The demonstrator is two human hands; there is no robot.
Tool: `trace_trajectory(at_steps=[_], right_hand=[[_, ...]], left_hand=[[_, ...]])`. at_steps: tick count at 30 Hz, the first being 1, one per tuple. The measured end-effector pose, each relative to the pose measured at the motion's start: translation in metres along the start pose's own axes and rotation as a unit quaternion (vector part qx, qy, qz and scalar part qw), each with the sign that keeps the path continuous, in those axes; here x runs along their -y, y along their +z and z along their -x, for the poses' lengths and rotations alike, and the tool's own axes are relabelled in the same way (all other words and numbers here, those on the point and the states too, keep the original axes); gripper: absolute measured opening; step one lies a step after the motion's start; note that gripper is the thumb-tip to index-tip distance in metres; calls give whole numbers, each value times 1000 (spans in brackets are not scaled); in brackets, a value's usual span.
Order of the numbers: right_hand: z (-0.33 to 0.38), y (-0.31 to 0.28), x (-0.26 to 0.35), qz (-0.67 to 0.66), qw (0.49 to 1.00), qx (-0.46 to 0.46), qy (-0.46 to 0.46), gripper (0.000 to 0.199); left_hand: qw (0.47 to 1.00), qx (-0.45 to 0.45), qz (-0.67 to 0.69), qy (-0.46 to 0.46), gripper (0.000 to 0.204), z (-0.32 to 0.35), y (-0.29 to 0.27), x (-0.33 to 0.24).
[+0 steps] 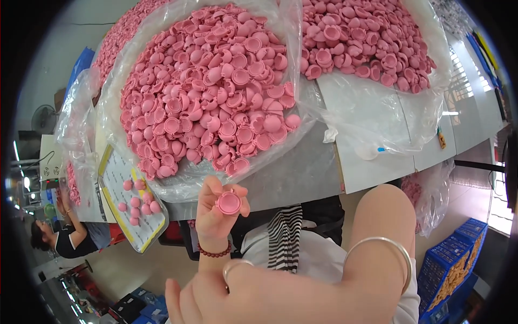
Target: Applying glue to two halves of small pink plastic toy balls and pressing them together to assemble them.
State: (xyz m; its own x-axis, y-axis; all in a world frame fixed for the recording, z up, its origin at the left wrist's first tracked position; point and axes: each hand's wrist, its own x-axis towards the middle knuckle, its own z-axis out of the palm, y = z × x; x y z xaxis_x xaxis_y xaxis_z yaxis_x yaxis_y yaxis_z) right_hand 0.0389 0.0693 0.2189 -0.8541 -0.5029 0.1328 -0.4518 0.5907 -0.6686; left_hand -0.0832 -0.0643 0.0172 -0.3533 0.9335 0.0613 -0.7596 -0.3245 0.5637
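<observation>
1. Your left hand (pixel 216 213) is raised near the counter (pixel 302 173) edge, its fingers (pixel 208 189) pinched on one pink cap (pixel 229 203), the cap's hollow side facing you.
2. Your right hand (pixel 237 297) lies low and close to the camera; you cannot tell how its fingers are set.
3. Just beyond the cap, a clear bag (pixel 307 116) holds a heap of pink caps (pixel 210 86).
4. To the left, a tray (pixel 116 173) carries a few more.
</observation>
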Motion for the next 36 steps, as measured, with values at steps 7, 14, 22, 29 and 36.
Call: trace_trajectory(at_steps=[7,14,22,29,36], right_hand=[[3,24,6,82,976,-197,39,20],[5,2,3,210,967,-116,82,19],[25,19,2,113,978,-167,55,25],[29,-1,-3,171,978,-118,32,24],[22,12,-4,22,998,-66,-6,31]], left_hand=[[1000,-8,20,-20,25,5,-4,5],[1000,8,11,-9,22,5,-5,2],[1000,20,13,-17,22,4,-6,2],[999,16,29,-12,25,7,-13,4],[999,15,34,-21,27,2,-14,6]])
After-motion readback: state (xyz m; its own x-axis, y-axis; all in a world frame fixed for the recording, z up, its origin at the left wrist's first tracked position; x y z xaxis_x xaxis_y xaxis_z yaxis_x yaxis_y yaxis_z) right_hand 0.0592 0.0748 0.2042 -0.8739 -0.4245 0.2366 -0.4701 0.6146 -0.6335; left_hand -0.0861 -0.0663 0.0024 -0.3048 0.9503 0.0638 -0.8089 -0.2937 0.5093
